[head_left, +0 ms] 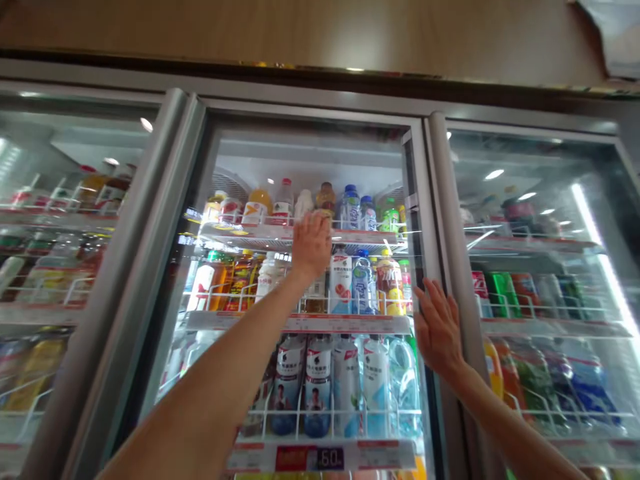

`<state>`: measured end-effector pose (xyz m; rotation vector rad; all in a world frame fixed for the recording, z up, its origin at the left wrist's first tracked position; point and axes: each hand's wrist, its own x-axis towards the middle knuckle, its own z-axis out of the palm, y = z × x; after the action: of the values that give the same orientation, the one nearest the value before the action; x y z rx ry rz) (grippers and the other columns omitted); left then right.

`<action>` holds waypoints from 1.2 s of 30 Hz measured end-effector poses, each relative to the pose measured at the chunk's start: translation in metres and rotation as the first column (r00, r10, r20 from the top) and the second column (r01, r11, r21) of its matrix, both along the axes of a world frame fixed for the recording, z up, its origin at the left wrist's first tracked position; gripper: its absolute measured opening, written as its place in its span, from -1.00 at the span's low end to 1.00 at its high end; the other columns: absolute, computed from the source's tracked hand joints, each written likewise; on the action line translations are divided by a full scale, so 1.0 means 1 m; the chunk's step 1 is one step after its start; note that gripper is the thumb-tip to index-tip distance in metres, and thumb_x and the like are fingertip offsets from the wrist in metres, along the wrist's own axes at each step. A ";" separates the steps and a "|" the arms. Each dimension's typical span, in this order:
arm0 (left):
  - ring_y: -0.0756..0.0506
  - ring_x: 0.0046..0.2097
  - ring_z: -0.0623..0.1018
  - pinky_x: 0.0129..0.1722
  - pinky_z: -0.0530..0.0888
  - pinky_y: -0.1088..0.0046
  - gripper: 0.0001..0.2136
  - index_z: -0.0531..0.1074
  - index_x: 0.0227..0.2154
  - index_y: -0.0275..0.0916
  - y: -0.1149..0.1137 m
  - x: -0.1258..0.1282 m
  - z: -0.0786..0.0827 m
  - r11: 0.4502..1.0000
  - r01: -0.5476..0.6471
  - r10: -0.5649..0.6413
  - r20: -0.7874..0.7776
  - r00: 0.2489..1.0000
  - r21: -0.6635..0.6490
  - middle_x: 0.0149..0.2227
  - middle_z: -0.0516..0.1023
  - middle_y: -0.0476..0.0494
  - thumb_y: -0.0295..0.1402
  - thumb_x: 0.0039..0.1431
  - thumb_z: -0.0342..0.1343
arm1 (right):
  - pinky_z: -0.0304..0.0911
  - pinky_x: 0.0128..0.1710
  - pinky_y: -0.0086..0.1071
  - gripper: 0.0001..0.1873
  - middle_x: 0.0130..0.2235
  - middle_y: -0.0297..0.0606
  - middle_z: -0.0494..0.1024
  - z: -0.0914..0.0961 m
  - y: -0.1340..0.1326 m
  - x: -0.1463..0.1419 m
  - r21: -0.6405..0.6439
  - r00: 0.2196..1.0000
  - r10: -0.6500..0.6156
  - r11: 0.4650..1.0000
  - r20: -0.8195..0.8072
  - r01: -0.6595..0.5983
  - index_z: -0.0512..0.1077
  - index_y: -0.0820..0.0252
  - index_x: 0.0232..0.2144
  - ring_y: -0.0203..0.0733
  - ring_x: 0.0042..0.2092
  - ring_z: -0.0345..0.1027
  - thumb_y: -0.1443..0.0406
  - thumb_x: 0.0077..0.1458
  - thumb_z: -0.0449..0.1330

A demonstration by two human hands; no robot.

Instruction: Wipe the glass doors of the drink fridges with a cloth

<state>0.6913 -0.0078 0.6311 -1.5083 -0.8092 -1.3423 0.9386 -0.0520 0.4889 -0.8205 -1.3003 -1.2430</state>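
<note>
While my left hand [311, 245] reaches the top shelf [280, 235], fingers curled at its front rail by the bottles [325, 199], gripping nothing, my right hand [439, 328] presses flat and open on the door frame [453, 267]; a careless nudge could topple those crowded bottles

price tag [330, 458]: "60" readable, white digits on a dark tag, bottom shelf rail
red tag [296, 457]: beside it, print too blurred to read
bottle labels [319, 365]: characters present, too small to read
shelf strips [345, 325]: print unreadable
</note>
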 end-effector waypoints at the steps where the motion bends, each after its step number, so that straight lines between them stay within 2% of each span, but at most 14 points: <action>1: -0.24 0.25 0.11 0.19 0.10 0.05 -0.60 0.23 0.11 -0.24 -0.001 0.012 -0.004 1.000 0.002 -0.002 -0.161 0.987 -0.002 0.21 0.19 -0.14 -0.37 0.21 -0.16 | -0.11 0.21 -0.03 -0.44 0.25 -0.20 0.10 0.000 -0.001 0.005 0.002 1.000 -0.003 1.000 -0.007 0.003 -0.02 -0.01 0.22 -0.10 0.27 -0.07 0.31 0.16 -0.09; 3: -0.14 0.24 0.14 0.22 0.09 0.16 -0.62 0.23 0.10 -0.13 -0.003 0.036 -0.013 1.000 0.016 -0.009 -0.529 0.848 0.009 0.20 0.22 -0.03 -0.37 0.22 -0.16 | -0.11 0.20 -0.02 -0.44 0.25 -0.20 0.10 -0.001 -0.005 0.015 0.007 1.000 -0.006 1.000 -0.017 0.007 0.00 0.00 0.22 -0.09 0.27 -0.07 0.32 0.16 -0.09; 5: -0.09 0.24 0.15 0.22 0.08 0.24 -0.62 0.22 0.11 -0.11 -0.004 0.055 -0.016 0.999 0.034 -0.010 -0.692 0.722 0.020 0.19 0.23 0.01 -0.37 0.23 -0.16 | -0.10 0.20 -0.01 -0.44 0.25 -0.19 0.09 -0.001 -0.010 0.025 0.004 1.000 -0.009 1.000 -0.025 0.009 0.00 0.01 0.21 -0.08 0.27 -0.08 0.32 0.16 -0.09; 9: -0.20 0.25 0.10 0.20 0.09 0.10 -0.61 0.20 0.13 -0.23 -0.004 0.084 -0.017 0.998 0.056 -0.048 -0.345 0.937 0.013 0.21 0.18 -0.11 -0.36 0.25 -0.19 | -0.11 0.21 0.00 -0.45 0.26 -0.20 0.08 -0.002 -0.017 0.043 0.003 0.998 0.001 1.000 -0.058 0.000 0.01 0.00 0.21 -0.08 0.27 -0.07 0.32 0.16 -0.10; 11: -0.22 0.24 0.12 0.18 0.11 0.07 -0.62 0.22 0.11 -0.23 -0.002 0.101 -0.033 0.996 0.087 -0.072 -0.395 0.916 0.021 0.20 0.20 -0.13 -0.35 0.25 -0.17 | -0.11 0.21 -0.01 -0.45 0.25 -0.21 0.09 -0.003 -0.019 0.049 0.015 0.997 -0.001 1.000 -0.078 0.002 0.01 -0.01 0.21 -0.08 0.26 -0.06 0.31 0.17 -0.11; 16: -0.11 0.21 0.20 0.20 0.11 0.23 -0.67 0.29 0.05 -0.16 -0.003 0.122 -0.085 0.980 0.193 -0.058 -0.853 0.519 0.051 0.19 0.24 -0.04 -0.35 0.26 -0.18 | -0.11 0.21 -0.03 -0.44 0.25 -0.21 0.10 -0.007 -0.022 0.053 -0.002 0.997 -0.029 1.000 -0.071 0.029 0.00 0.00 0.22 -0.08 0.26 -0.05 0.32 0.16 -0.10; 18: -0.10 0.21 0.20 0.20 0.11 0.24 -0.66 0.26 0.07 -0.17 -0.004 0.114 -0.081 0.984 0.174 -0.058 -0.837 0.544 0.045 0.19 0.24 -0.05 -0.36 0.26 -0.16 | -0.11 0.21 -0.03 -0.44 0.25 -0.22 0.09 -0.007 -0.022 0.051 -0.024 0.998 -0.036 0.999 -0.060 0.035 -0.01 0.00 0.22 -0.09 0.26 -0.06 0.32 0.16 -0.11; 22: -0.22 0.26 0.09 0.19 0.09 0.10 -0.61 0.17 0.14 -0.22 -0.007 0.088 -0.079 0.997 0.071 -0.065 -0.549 0.833 -0.010 0.21 0.18 -0.10 -0.37 0.24 -0.15 | -0.10 0.21 -0.04 -0.44 0.25 -0.19 0.10 -0.004 -0.020 0.040 -0.050 0.998 -0.044 0.998 -0.034 0.042 0.00 0.04 0.22 -0.10 0.27 -0.08 0.32 0.16 -0.10; 23: -0.22 0.26 0.08 0.20 0.08 0.10 -0.60 0.16 0.14 -0.22 -0.008 0.081 -0.089 0.997 0.072 -0.062 -0.579 0.813 -0.006 0.22 0.17 -0.09 -0.37 0.24 -0.16 | -0.09 0.21 -0.05 -0.45 0.24 -0.18 0.11 -0.003 -0.018 0.036 -0.052 0.999 -0.041 0.998 -0.030 0.040 0.00 0.05 0.22 -0.10 0.27 -0.08 0.31 0.16 -0.10; 26: -0.11 0.26 0.08 0.23 0.05 0.24 -0.60 0.15 0.15 -0.19 -0.009 0.056 -0.129 0.990 0.137 -0.042 -0.857 0.514 0.034 0.23 0.14 -0.01 -0.33 0.26 -0.20 | -0.09 0.20 -0.05 -0.46 0.23 -0.17 0.13 -0.002 -0.011 0.023 -0.058 1.000 -0.022 0.998 -0.011 0.021 0.02 0.06 0.21 -0.11 0.26 -0.07 0.30 0.17 -0.11; 28: -0.07 0.27 0.07 0.25 0.02 0.30 -0.60 0.13 0.16 -0.18 -0.009 0.037 -0.143 0.989 0.143 -0.022 -0.909 0.416 0.041 0.24 0.12 0.00 -0.32 0.26 -0.19 | -0.09 0.20 -0.06 -0.46 0.23 -0.17 0.14 -0.002 -0.004 0.013 -0.063 1.000 -0.005 0.998 0.006 0.005 0.02 0.06 0.21 -0.11 0.27 -0.07 0.30 0.17 -0.11; 33: -0.20 0.29 -0.03 0.23 0.02 0.10 -0.57 0.12 0.16 -0.19 -0.006 -0.006 -0.131 0.999 -0.041 0.041 -0.543 0.839 0.013 0.24 0.11 -0.09 -0.37 0.22 -0.12 | -0.09 0.19 -0.05 -0.45 0.24 -0.19 0.13 -0.007 0.014 -0.009 -0.072 0.999 0.035 0.997 -0.007 -0.035 -0.01 0.02 0.22 -0.10 0.27 -0.07 0.29 0.18 -0.11; 34: -0.19 0.30 -0.05 0.23 0.01 0.10 -0.58 0.14 0.15 -0.18 -0.007 -0.013 -0.134 0.999 -0.034 0.044 -0.558 0.829 0.029 0.25 0.10 -0.07 -0.37 0.22 -0.13 | -0.09 0.19 -0.05 -0.45 0.24 -0.19 0.13 -0.009 0.016 -0.012 -0.073 0.999 0.038 0.997 -0.004 -0.038 -0.02 0.02 0.22 -0.10 0.26 -0.07 0.29 0.18 -0.10; 36: -0.13 0.30 -0.05 0.26 -0.01 0.18 -0.60 0.16 0.14 -0.14 -0.009 -0.026 -0.147 0.997 0.037 0.029 -0.778 0.628 0.067 0.26 0.08 0.03 -0.34 0.23 -0.15 | -0.11 0.19 -0.05 -0.44 0.24 -0.19 0.12 -0.013 0.021 -0.020 -0.079 0.999 0.035 0.996 0.017 -0.034 -0.04 0.01 0.23 -0.10 0.26 -0.06 0.29 0.18 -0.09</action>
<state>0.6648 -0.0164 0.4839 -1.8028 -0.1734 -0.5631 0.9191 -0.0314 0.4755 -0.8408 -1.3804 -1.1807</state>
